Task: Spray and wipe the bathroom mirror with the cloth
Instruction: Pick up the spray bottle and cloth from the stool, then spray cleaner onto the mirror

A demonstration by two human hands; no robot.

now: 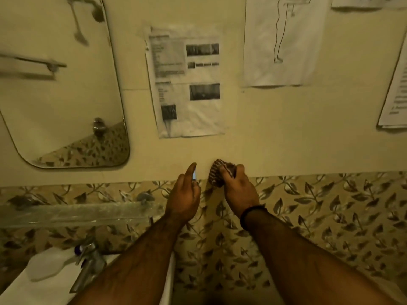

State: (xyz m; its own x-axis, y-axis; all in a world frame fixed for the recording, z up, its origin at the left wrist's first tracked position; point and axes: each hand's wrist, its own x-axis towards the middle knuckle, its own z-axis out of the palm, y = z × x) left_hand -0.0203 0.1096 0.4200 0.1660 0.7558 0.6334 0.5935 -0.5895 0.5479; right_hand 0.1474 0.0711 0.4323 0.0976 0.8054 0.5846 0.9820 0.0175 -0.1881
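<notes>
Cream wall (275,133) lit dimly, yellowish; printed sheets (187,84) taped on it; leaf-patterned tile band (330,216) below; glass shelf (77,213) mounted at left.

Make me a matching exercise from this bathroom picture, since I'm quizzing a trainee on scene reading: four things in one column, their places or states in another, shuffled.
Things:
1. cloth
2. mirror
3. glass shelf
4. printed sheet with photos

Places or states:
A. stuck on the wall between the mirror and a line drawing
B. bunched in the right hand
C. mounted below the mirror, above the tap
D. on the wall at upper left, reflecting a towel rail

Pairs: 1-B, 2-D, 3-C, 4-A
</notes>
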